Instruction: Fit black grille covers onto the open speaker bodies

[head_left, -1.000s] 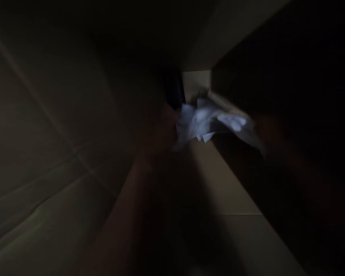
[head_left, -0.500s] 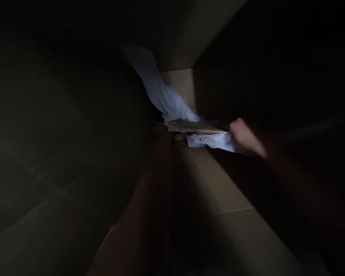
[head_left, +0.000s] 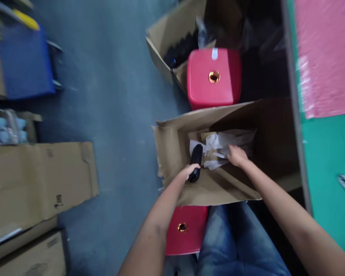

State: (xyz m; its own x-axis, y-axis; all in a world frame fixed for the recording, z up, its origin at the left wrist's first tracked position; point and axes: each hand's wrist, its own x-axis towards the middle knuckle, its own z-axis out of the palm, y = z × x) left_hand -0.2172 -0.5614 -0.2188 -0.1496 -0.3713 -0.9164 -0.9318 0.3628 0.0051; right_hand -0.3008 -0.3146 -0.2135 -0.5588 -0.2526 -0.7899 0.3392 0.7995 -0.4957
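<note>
My left hand (head_left: 192,169) is closed around a black, rounded, elongated object (head_left: 196,157), held slanted over the left part of an open cardboard box (head_left: 218,191). I cannot make out its exact kind. Deeper in the same box, my right hand (head_left: 237,155) has its fingers bent against a crumpled white wrapping sheet (head_left: 215,142) and seems to pinch it. Bits of brown cardboard show among the white folds.
Red stools with gold-ringed holes stand behind the box (head_left: 209,88) and before me (head_left: 186,239). Another carton (head_left: 161,57) holds dark items. A green tabletop (head_left: 327,153) with pink sheeting (head_left: 327,57) edges the right. Flattened cardboard (head_left: 40,176) and a blue crate (head_left: 25,61) lie left.
The dark close view into the box has given way to a bright one from above. The black object now shows in my left hand. My right hand remains at the white sheet.
</note>
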